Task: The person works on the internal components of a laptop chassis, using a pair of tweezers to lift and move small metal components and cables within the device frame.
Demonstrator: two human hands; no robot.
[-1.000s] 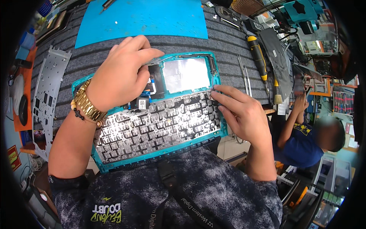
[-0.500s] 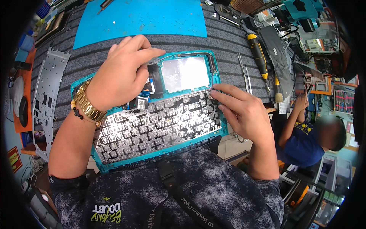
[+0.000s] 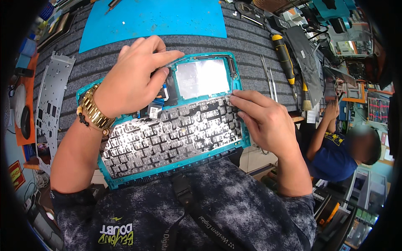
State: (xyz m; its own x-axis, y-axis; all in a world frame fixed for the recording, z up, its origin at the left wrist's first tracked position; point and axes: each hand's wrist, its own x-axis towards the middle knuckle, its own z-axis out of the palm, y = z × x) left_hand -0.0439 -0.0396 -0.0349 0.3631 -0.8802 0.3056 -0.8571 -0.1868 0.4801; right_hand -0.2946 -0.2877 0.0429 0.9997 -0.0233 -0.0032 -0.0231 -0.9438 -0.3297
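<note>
A teal laptop palm-rest cover [image 3: 93,89] lies tilted with its inner side up, close to my body. The exposed back of the keyboard [image 3: 176,131] fills its near part, a shiny metal panel with many black cut-outs. Beyond it sits a silvery touchpad back [image 3: 202,78]. My left hand [image 3: 140,71] pinches at the cover's far edge, beside the touchpad; what lies between thumb and index finger is too small to make out. At the touchpad's near right corner, my right hand [image 3: 264,115] is closed in a pinch, its fingertips hiding what they hold. A ribbon cable [image 3: 158,101] shows below my left hand.
A blue mat [image 3: 155,21] lies on the grey striped bench cloth. On the right are tweezers [image 3: 272,79], a yellow-black screwdriver [image 3: 284,58], a brush [image 3: 306,98] and a dark flat panel [image 3: 305,58]. A perforated metal plate [image 3: 56,90] stands left. Another person [image 3: 339,154] sits at right.
My left thumb has shifted up toward the index finger at the far edge. My right hand has slid slightly left. The cover sits a little further left in view.
</note>
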